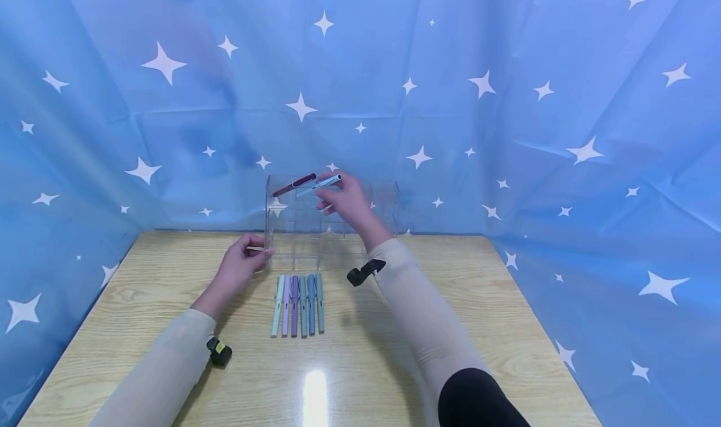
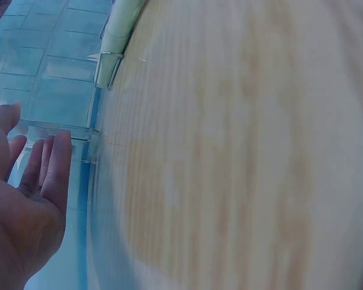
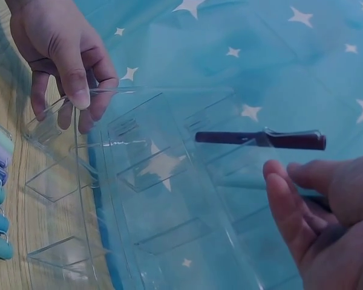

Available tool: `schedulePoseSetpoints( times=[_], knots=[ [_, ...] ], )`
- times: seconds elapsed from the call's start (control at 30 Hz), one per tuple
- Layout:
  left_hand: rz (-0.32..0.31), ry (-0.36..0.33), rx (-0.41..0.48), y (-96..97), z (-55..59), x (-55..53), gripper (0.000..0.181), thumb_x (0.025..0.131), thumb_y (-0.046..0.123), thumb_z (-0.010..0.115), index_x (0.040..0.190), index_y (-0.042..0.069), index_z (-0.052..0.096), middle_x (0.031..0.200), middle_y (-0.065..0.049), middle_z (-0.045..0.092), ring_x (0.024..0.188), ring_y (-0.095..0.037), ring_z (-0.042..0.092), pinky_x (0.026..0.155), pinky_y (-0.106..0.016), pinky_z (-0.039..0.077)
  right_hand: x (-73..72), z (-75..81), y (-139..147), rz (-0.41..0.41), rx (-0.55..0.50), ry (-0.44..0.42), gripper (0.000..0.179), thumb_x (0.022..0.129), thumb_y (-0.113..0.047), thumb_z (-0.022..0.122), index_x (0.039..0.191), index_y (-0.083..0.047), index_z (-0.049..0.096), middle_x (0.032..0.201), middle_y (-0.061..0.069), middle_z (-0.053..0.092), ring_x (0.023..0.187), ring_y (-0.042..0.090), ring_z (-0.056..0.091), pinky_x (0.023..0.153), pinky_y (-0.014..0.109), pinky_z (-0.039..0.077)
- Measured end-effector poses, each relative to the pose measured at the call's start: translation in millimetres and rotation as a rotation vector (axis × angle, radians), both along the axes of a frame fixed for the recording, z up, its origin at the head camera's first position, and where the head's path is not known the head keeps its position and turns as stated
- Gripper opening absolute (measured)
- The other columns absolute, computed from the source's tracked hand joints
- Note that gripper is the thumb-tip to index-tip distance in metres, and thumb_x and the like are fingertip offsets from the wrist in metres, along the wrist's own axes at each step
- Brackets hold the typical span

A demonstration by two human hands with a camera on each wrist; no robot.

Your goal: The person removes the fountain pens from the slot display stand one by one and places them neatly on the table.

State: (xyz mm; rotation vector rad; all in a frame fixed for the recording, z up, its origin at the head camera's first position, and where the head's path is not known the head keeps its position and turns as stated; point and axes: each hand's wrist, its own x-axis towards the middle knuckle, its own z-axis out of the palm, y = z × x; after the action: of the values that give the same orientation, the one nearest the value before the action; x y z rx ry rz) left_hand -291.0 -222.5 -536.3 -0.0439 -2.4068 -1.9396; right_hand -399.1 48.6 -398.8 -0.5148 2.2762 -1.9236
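Note:
A clear display rack (image 1: 306,242) with several tiers and dividers stands at the table's back edge. At its left side my left hand (image 1: 245,255) holds the side panel, thumb on the front edge and fingers behind, as the right wrist view shows. My right hand (image 1: 348,203) pinches a light blue pen (image 1: 329,181) at the rack's top tier. Just left of it, a dark red pen (image 1: 294,185) with a metal clip lies slanted on that tier. In the right wrist view, the right hand's fingers (image 3: 290,208) largely hide the light blue pen.
In front of the rack, several capped pens lie side by side on the wooden table (image 1: 484,302), among them a mint pen (image 1: 278,306), a purple pen (image 1: 294,306) and a blue pen (image 1: 311,305). A blue star-patterned curtain (image 1: 360,89) hangs behind the table.

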Motion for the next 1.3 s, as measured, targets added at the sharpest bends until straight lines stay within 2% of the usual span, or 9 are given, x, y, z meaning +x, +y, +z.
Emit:
schedulePoseSetpoints(
  times=[0.13, 0.27, 0.4, 0.5, 0.63, 0.77, 0.93, 1.13, 1.3],
  knots=[
    [-0.001, -0.007, 0.001, -0.1, 0.1, -0.1, 0.037, 0.108, 0.019, 0.076, 0.135, -0.002, 0.061, 0.127, -0.018, 0.064, 0.104, -0.021, 0.067, 0.088, -0.034, 0.068, -0.2, -1.7, -1.4, 0.012, 0.005, 0.025, 0.025, 0.109, -0.012, 0.074, 0.134, -0.011, 0.07, 0.128, 0.008, 0.075, 0.082, 0.026, 0.079, 0.072, 0.039, 0.07],
    [0.001, -0.022, -0.004, -0.3, -0.8, -1.4, 0.036, 0.109, 0.016, 0.074, 0.136, -0.004, 0.06, 0.128, -0.02, 0.064, 0.104, -0.022, 0.067, 0.09, -0.037, 0.068, -1.4, -4.0, -3.5, 0.006, 0.023, 0.065, 0.027, 0.109, -0.013, 0.074, 0.135, -0.009, 0.07, 0.127, 0.007, 0.076, 0.08, 0.026, 0.079, 0.062, 0.033, 0.066],
    [-0.004, -0.016, -0.006, -0.4, -1.3, -1.8, 0.037, 0.109, 0.017, 0.074, 0.136, -0.004, 0.06, 0.129, -0.02, 0.063, 0.104, -0.022, 0.067, 0.09, -0.035, 0.068, -1.3, -5.7, -5.6, -0.023, 0.03, 0.087, 0.02, 0.109, -0.015, 0.074, 0.129, -0.013, 0.073, 0.124, 0.003, 0.077, 0.079, 0.025, 0.079, 0.054, 0.03, 0.06],
    [-0.009, -0.007, 0.005, -0.1, -1.1, -0.8, 0.038, 0.109, 0.019, 0.076, 0.136, -0.002, 0.061, 0.129, -0.019, 0.063, 0.104, -0.021, 0.067, 0.089, -0.033, 0.068, -1.4, -7.3, -7.0, -0.049, 0.021, 0.104, 0.014, 0.109, -0.016, 0.074, 0.124, -0.015, 0.076, 0.122, 0.001, 0.078, 0.077, 0.024, 0.079, 0.051, 0.033, 0.056],
    [-0.012, -0.008, 0.009, -0.3, -2.0, -1.8, 0.038, 0.109, 0.02, 0.076, 0.136, -0.001, 0.06, 0.129, -0.019, 0.063, 0.106, -0.022, 0.066, 0.09, -0.034, 0.067, -2.2, -9.7, -6.9, -0.092, -0.023, 0.128, 0.013, 0.109, -0.016, 0.075, 0.122, -0.017, 0.078, 0.125, 0.001, 0.078, 0.073, 0.022, 0.078, 0.047, 0.037, 0.052],
    [-0.008, -0.005, -0.006, -0.5, -1.7, -1.5, 0.037, 0.109, 0.021, 0.075, 0.136, -0.001, 0.061, 0.128, -0.019, 0.063, 0.108, -0.026, 0.067, 0.09, -0.033, 0.067, -1.2, -10.2, -3.5, -0.142, -0.078, 0.131, 0.014, 0.109, -0.018, 0.075, 0.122, -0.018, 0.079, 0.134, 0.0, 0.076, 0.072, 0.021, 0.077, 0.045, 0.032, 0.052],
    [-0.009, -0.009, -0.024, 0.1, 0.8, 1.0, 0.039, 0.11, 0.023, 0.074, 0.136, -0.002, 0.06, 0.128, -0.021, 0.064, 0.11, -0.032, 0.069, 0.088, -0.035, 0.067, 1.9, -8.9, 4.1, -0.182, -0.143, 0.114, 0.015, 0.108, -0.02, 0.077, 0.123, -0.016, 0.079, 0.126, 0.003, 0.078, 0.069, 0.02, 0.076, 0.045, 0.027, 0.051],
    [-0.004, -0.018, -0.02, 1.1, 2.8, 2.2, 0.038, 0.11, 0.023, 0.074, 0.136, -0.002, 0.06, 0.128, -0.019, 0.063, 0.105, -0.024, 0.068, 0.088, -0.036, 0.068, 11.0, -6.9, 16.5, -0.178, -0.254, 0.129, 0.026, 0.107, -0.02, 0.078, 0.129, -0.007, 0.074, 0.127, 0.017, 0.077, 0.065, 0.016, 0.073, 0.046, 0.025, 0.052],
    [-0.005, -0.02, -0.013, 0.9, 2.0, 1.6, 0.039, 0.11, 0.022, 0.074, 0.136, -0.002, 0.06, 0.129, -0.02, 0.062, 0.105, -0.021, 0.067, 0.088, -0.034, 0.067, 24.2, -7.0, 26.9, -0.199, -0.291, 0.146, 0.022, 0.105, -0.019, 0.08, 0.124, -0.01, 0.075, 0.125, 0.009, 0.08, 0.064, 0.014, 0.072, 0.048, 0.023, 0.055]
  ],
)
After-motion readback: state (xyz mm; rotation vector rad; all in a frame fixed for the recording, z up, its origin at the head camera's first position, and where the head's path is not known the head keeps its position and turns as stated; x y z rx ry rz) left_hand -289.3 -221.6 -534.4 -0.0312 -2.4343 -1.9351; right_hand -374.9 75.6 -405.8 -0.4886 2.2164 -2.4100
